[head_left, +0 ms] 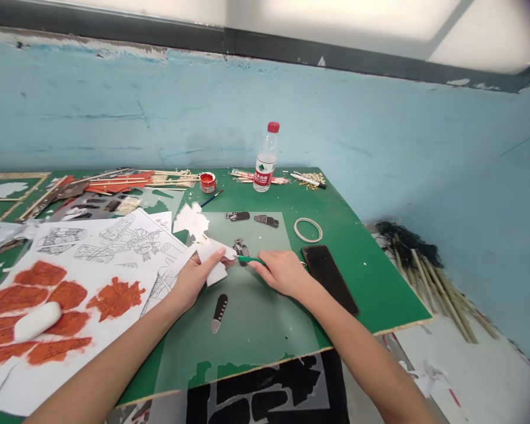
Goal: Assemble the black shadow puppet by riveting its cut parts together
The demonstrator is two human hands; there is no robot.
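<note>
My left hand (194, 277) pinches a cut piece of white paper (215, 272) between thumb and fingers, above a translucent sheet (265, 318). Closed round a slim green tool (249, 259), my right hand (285, 272) keeps its tip against the right edge of the paper; the grip hides what kind of tool it is. Just behind the hands lies a small black patterned cutout (239, 246). Two more black cutouts (237, 216) rest farther back on the sheet, and a black one with a grey tip (219, 313) lies nearer me.
Left are printed drawings (115, 241), orange-painted paper (115, 299) and a white oval object (37, 321). Behind stand a red paint jar (207, 182) and a water bottle (265, 162). A tape roll (308, 230) and a phone (329, 278) lie right, near the table edge.
</note>
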